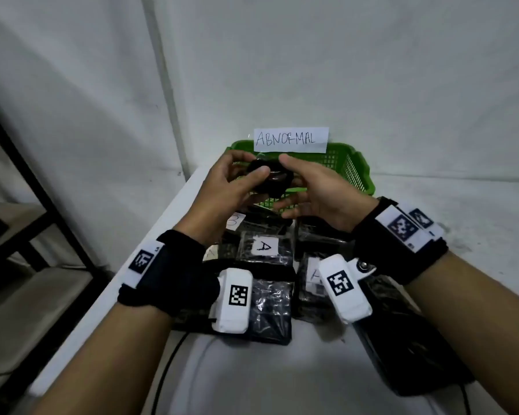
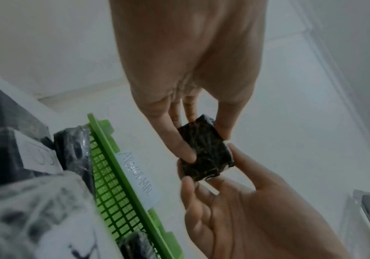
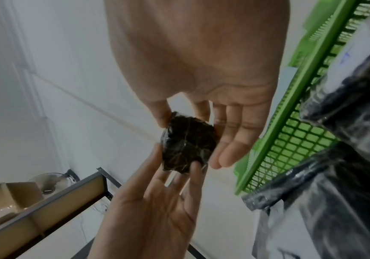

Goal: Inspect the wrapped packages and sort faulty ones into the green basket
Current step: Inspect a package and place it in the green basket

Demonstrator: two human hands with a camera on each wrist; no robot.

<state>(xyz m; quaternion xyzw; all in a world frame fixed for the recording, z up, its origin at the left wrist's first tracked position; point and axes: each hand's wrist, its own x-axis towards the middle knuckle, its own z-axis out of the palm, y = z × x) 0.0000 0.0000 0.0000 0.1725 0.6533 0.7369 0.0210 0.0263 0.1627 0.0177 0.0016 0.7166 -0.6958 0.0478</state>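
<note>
A small black wrapped package (image 1: pixel 271 178) is held up in front of the green basket (image 1: pixel 357 172), just above its near rim. My left hand (image 1: pixel 252 166) pinches its left side between thumb and fingers. My right hand (image 1: pixel 288 184) pinches the right side, thumb on top and fingers below. In the left wrist view the left hand (image 2: pixel 206 143) and the right hand (image 2: pixel 209 163) both touch the package (image 2: pixel 203 150), beside the basket (image 2: pixel 104 140). The right wrist view shows the package (image 3: pixel 188 147) wrinkled, between the right hand (image 3: pixel 192 138) and the left hand (image 3: pixel 177 156).
A paper label reading ABNORMAL (image 1: pixel 291 139) stands on the basket's far rim. Several black wrapped packages lie on the white table under my wrists, one marked A (image 1: pixel 264 250), one marked B (image 1: pixel 234 221). A dark metal shelf (image 1: pixel 27 205) stands left of the table. A cable (image 1: pixel 168 369) hangs near the front.
</note>
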